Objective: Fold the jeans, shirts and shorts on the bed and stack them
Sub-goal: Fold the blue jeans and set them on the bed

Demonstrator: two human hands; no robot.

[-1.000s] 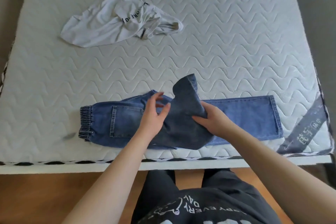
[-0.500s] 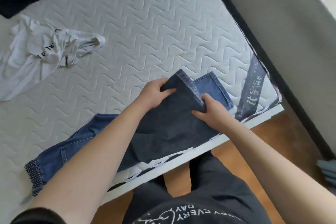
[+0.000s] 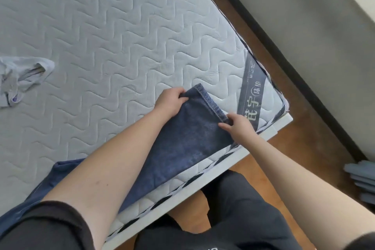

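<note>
Jeans (image 3: 188,142) lie along the near edge of the bed (image 3: 125,32), dark blue denim, one leg drawn out toward the right-hand corner with its stitched hem uppermost. Left hand (image 3: 169,102) pinches the far corner of that hem, fingers curled over the edge, thumb hidden underneath. Right hand (image 3: 238,127) pinches the near corner of the same hem, fingertips bunched on the seam close to the mattress edge. Leg panel between the two hands is flat and taut. Rest of the jeans runs back under the left forearm toward the lower left, partly covered by the arm and a dark sleeve; waistband not visible. White shirt (image 3: 19,79) lies crumpled on the mattress at the left edge of view, well apart from the jeans, unfolded, partly cut off by the frame. Grey label strip (image 3: 252,85) with printed characters crosses the mattress corner just beside the right hand. Wooden floor (image 3: 310,148) beyond the bed frame; stack of grey flat items (image 3: 361,178) at far right, identity unclear
</note>
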